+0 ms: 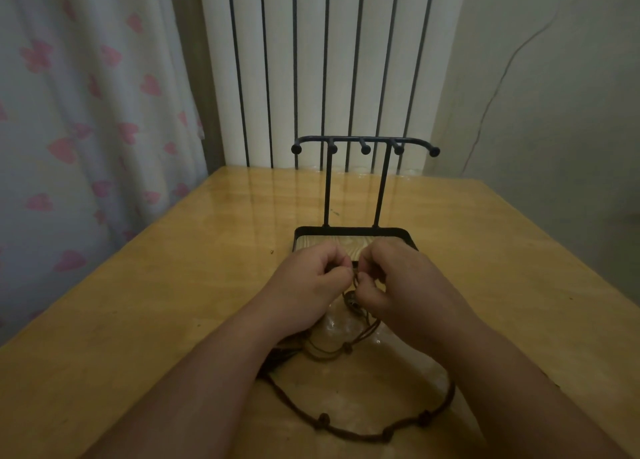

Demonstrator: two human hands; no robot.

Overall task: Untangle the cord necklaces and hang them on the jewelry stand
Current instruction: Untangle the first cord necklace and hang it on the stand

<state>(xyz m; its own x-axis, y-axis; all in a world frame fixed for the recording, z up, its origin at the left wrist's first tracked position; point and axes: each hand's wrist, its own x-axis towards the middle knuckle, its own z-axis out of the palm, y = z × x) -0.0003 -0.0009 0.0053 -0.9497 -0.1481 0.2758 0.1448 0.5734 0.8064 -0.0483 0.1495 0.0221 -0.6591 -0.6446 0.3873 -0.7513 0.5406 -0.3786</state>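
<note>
**Brown cord pinched between both hands, just short of the black stand**

Brown cord necklaces (pixel 346 433) lie in a tangle on the yellow wooden table (pixel 166 285), mostly beneath and behind the two hands, towards the person. The left hand (pixel 310 280) and the right hand (pixel 398 278) are held close together, knuckles up. Their fingers are curled in and the fingertips nearly meet. Each hand pinches a short stretch of the cord between thumb and forefinger, right where the two hands face each other.

A small dark pendant (pixel 350 301) hangs from the cord directly under that pinch, between the heels of the hands. Below the left wrist the cords bunch into a knot of loops. From there one long loop runs out under both forearms and curves round nearest the person. Dark beads or knots (pixel 323 418) are spaced along it.

The jewelry stand (pixel 363 140) stands just beyond the fingers. The near rim of its black tray is partly hidden by the knuckles, and the tray floor is pale wood grain. Two thin posts rise past the hands to a crossbar with ball-tipped pegs. No cord hangs on them yet.

Further beyond the hands is a white ribbed radiator (pixel 311 60). Off past the left hand hangs a pale curtain (pixel 86 112) printed with pink hearts.
</note>
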